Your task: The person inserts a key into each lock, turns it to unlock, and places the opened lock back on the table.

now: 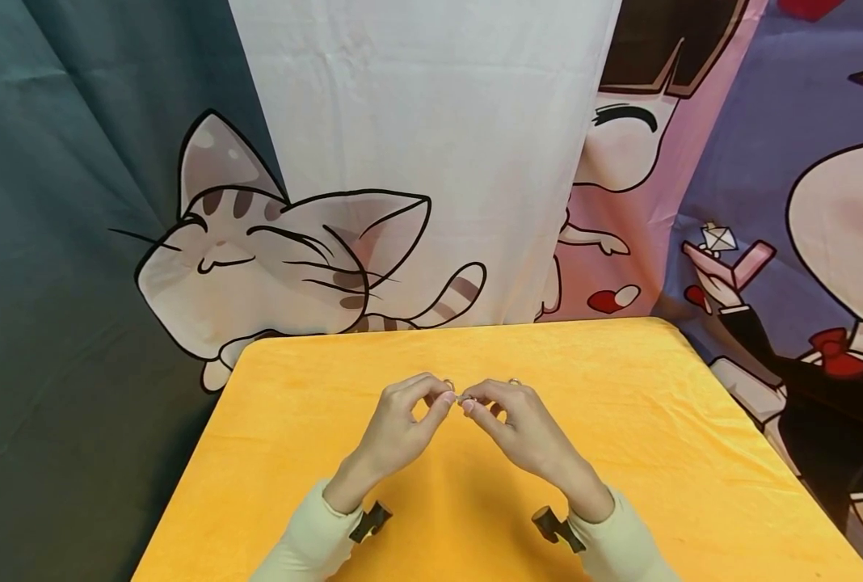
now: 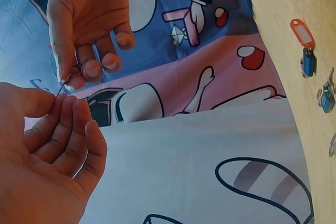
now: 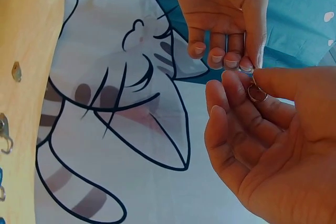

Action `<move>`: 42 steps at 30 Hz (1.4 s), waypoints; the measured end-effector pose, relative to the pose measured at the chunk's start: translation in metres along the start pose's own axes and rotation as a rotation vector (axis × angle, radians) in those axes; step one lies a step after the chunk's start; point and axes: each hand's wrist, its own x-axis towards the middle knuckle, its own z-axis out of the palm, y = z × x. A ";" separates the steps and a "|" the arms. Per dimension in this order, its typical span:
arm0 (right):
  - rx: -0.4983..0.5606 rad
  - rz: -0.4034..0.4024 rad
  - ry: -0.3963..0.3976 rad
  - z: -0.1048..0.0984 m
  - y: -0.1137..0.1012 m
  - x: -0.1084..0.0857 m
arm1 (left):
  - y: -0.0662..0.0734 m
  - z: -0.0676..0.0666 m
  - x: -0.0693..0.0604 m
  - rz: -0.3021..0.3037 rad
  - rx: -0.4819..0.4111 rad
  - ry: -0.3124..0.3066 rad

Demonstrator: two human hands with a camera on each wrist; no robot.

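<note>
Over the table's middle, both hands meet at their fingertips, with a small metal piece (image 1: 461,398) between them. My left hand (image 1: 402,420) pinches one end between thumb and forefinger; the left wrist view shows that part as a thin metal sliver (image 2: 61,88). The other end is pinched by my right hand (image 1: 524,422). A round metal ring (image 3: 257,101) hangs at the right hand's thumb and fingers in the right wrist view. The fingers hide much of the piece, so its exact kind is unclear.
A yellow cloth (image 1: 330,453) covers the table. The left wrist view shows a red key tag (image 2: 302,33), a blue clip-like item (image 2: 308,62) and another blue item (image 2: 327,99) on the tabletop. A small metal piece (image 3: 17,71) lies there in the right wrist view. Printed curtains (image 1: 439,121) hang behind.
</note>
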 end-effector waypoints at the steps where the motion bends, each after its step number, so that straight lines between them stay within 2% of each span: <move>1: 0.001 -0.001 -0.002 0.000 0.000 0.000 | 0.000 0.000 0.000 -0.001 -0.001 -0.001; 10: 0.006 -0.031 0.005 0.001 0.003 -0.002 | -0.002 -0.002 0.001 -0.024 -0.004 0.008; 15: 0.031 -0.030 0.011 0.001 0.004 -0.003 | -0.014 -0.007 0.003 -0.071 0.019 0.012; 23: 0.060 -0.023 0.022 0.000 0.006 -0.004 | -0.060 -0.014 0.003 -0.245 0.113 -0.008; 29: 0.059 -0.006 0.021 0.000 0.008 -0.006 | -0.094 -0.012 0.002 -0.414 0.222 -0.069; 33: 0.059 0.000 0.028 0.000 0.009 -0.007 | -0.115 -0.010 0.001 -0.496 0.297 -0.124; 37: 0.058 0.010 0.032 0.000 0.010 -0.008 | -0.133 -0.007 -0.003 -0.568 0.312 -0.172; 42: 0.064 0.022 0.024 -0.002 0.010 -0.009 | -0.152 -0.006 -0.012 -0.648 0.321 -0.202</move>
